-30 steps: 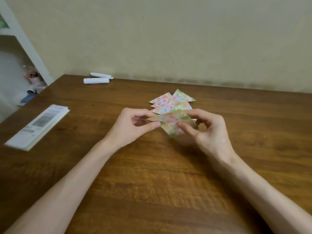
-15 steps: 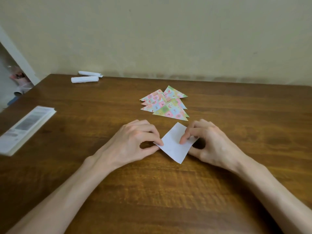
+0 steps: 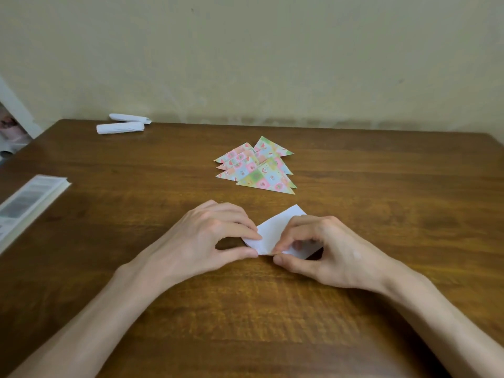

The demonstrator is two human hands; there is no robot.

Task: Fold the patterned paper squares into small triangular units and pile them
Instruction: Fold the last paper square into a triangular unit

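paper square (image 3: 275, 230) – white | triangles (image 3: 256, 166) – pastel pink-green checks | table (image 3: 109, 214) – brown

A paper square (image 3: 275, 230), white side up, is sitting diamond-wise on the table (image 3: 381, 214) with its near corner being pinched and its far corner pointing away, while the pastel-patterned triangular units (image 3: 256, 170) are lying flat beyond it in a loose overlapping pile, not touching the square.

Plain cream wall (image 3: 272, 55), scuffed along its base, behind brown wood-grain table (image 3: 245, 309); white frame (image 3: 12, 105) at left edge.
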